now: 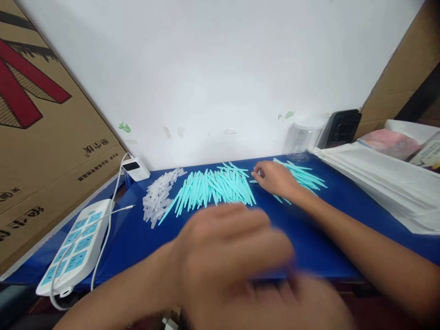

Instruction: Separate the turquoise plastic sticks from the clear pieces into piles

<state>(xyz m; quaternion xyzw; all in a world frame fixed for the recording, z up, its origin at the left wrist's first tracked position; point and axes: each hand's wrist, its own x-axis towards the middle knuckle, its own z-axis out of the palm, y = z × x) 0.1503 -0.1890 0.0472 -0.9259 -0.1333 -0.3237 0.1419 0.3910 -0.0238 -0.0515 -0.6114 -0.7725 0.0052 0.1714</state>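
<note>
My left hand (233,256) is large and blurred in the foreground, above the front of the table. Its fingers are curled in, and whatever they may hold is hidden. My right hand (275,178) reaches over the right-hand pile of turquoise sticks (304,174), covering part of it. Its thumb and fingers are bent together; I cannot make out what is between them. A stick's pale tip pokes out beside the fingertips. A larger heap of slim, pointed turquoise sticks (213,185) lies mid-table. Left of it is a pile of small translucent whitish pieces (158,197).
A white power strip (77,243) with a white cable lies at the table's left, near a small white device (136,168). A clear jar (304,142) stands at the back right, beside white bags (385,178). A cardboard box (68,137) rises along the left.
</note>
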